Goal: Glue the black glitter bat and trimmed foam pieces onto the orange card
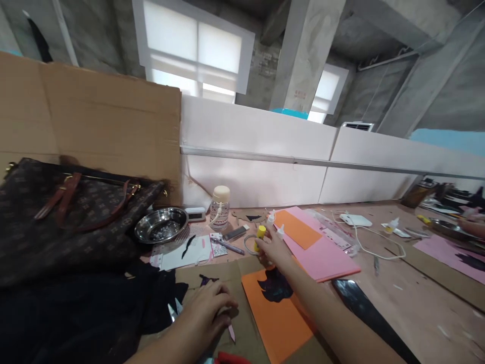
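Observation:
My right hand (273,248) reaches over the table, its fingers closed around a yellow glue stick (261,232). Under that forearm a dark, leaf-edged cutout (276,286) lies on an orange sheet (273,323). My left hand (208,311) rests on brown cardboard (227,273) with curled fingers; what they hold, if anything, is hidden. The tip of a pink pencil or pen (231,333) sticks out below the left thumb. Scissor blades (174,310) show left of this hand, and a small dark cutout (207,279) lies just beyond it. Red handles (230,358) show at the bottom edge.
Black fabric (76,313) and a brown handbag (91,212) fill the left. Behind stand a metal bowl (161,225) and a bottle (220,208). Pink paper (322,255), a black phone-like object (369,313) and a white cable (373,257) lie right. A co-worker's hand (472,226) shows far right.

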Motion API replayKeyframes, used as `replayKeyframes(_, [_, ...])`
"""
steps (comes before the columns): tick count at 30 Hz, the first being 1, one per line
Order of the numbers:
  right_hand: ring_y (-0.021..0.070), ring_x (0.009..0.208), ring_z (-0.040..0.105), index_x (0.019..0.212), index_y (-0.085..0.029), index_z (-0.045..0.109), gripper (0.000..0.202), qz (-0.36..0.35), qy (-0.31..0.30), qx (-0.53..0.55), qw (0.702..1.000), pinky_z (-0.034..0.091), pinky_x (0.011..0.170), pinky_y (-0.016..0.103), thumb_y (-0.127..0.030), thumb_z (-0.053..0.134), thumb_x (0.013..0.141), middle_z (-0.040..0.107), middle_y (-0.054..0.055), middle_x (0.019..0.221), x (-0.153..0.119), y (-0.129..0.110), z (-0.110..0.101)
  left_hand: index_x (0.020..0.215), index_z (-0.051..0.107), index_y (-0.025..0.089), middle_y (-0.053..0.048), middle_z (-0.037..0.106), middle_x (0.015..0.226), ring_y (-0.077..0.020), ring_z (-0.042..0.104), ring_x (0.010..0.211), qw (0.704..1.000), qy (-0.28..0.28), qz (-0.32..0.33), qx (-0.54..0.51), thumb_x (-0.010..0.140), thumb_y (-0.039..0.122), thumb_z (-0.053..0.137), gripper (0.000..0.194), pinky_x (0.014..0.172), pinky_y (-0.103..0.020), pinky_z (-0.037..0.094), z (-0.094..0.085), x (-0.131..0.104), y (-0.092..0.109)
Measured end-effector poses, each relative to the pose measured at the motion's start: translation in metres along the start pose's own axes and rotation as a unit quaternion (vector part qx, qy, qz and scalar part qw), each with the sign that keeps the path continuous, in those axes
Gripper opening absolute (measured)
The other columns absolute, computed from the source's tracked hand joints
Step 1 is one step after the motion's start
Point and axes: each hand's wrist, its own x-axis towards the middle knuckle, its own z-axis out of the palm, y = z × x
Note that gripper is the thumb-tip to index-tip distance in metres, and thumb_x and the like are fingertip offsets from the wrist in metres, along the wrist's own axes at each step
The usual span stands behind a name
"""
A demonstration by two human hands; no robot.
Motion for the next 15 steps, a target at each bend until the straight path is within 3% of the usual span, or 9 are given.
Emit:
replayKeyframes(3, [0.0252,0.105,0.078,0.139,-0.019,0.070,0.034,0.026,-0.017,-0.034,0.999,0.069,0.089,0.044,-0.039,0.074,0.111,0.075,0.010,0.132,0.009,-0.005,0.006,0.114,0.077,0.019,-0.007,0.077,0.123,-0.0261,0.074,0.116,1.000,0.003,0.006,0.004,0.105,0.035,0.079,0.019,0.103,-0.050,0.063,-0.001,0.000,-0.001])
replayKeyframes(7, [0.0260,0.108,0.077,0.135,-0.018,0.071,0.034,-0.033,-0.016,-0.091,0.995,0.067,0.093,0.047,-0.042,0.073,0.112,0.075,0.010,0.130,-0.003,-0.021,0.002,0.111,0.077,0.019,-0.006,0.077,0.120,-0.0253,0.074,0.113,0.999,0.033,0.022,-0.001,0.106,0.034,0.077,0.016,0.102,-0.049,0.063,0.007,-0.001,-0.005])
replayKeyframes(11, [0.0315,0.102,0.073,0.115,-0.019,0.077,0.030,-0.145,-0.067,-0.151,0.975,0.059,0.096,0.049,-0.048,0.071,0.106,0.079,0.010,0.107,-0.061,-0.030,-0.013,0.116,0.075,0.020,-0.005,0.078,0.113,-0.0231,0.075,0.106,0.996,0.081,0.036,-0.028,0.111,0.027,0.067,0.012,0.097,-0.044,0.064,0.009,-0.004,-0.006])
replayKeyframes(14, [0.0347,0.100,0.075,0.115,-0.024,0.080,0.026,-0.201,-0.128,-0.171,0.956,0.058,0.091,0.044,-0.044,0.068,0.104,0.084,0.012,0.109,-0.114,-0.020,-0.025,0.139,0.068,0.023,-0.009,0.079,0.122,-0.0255,0.076,0.112,0.992,0.118,0.040,-0.036,0.112,0.018,0.051,0.033,0.099,-0.043,0.062,0.001,-0.011,-0.001])
replayKeyframes(15, [0.0350,0.101,0.077,0.123,-0.026,0.080,0.028,-0.222,-0.141,-0.178,0.948,0.059,0.089,0.042,-0.042,0.066,0.106,0.085,0.013,0.113,-0.128,-0.013,-0.028,0.148,0.063,0.025,-0.010,0.079,0.126,-0.0262,0.075,0.115,0.991,0.122,0.047,-0.035,0.111,0.018,0.050,0.040,0.101,-0.042,0.061,-0.002,-0.015,0.002])
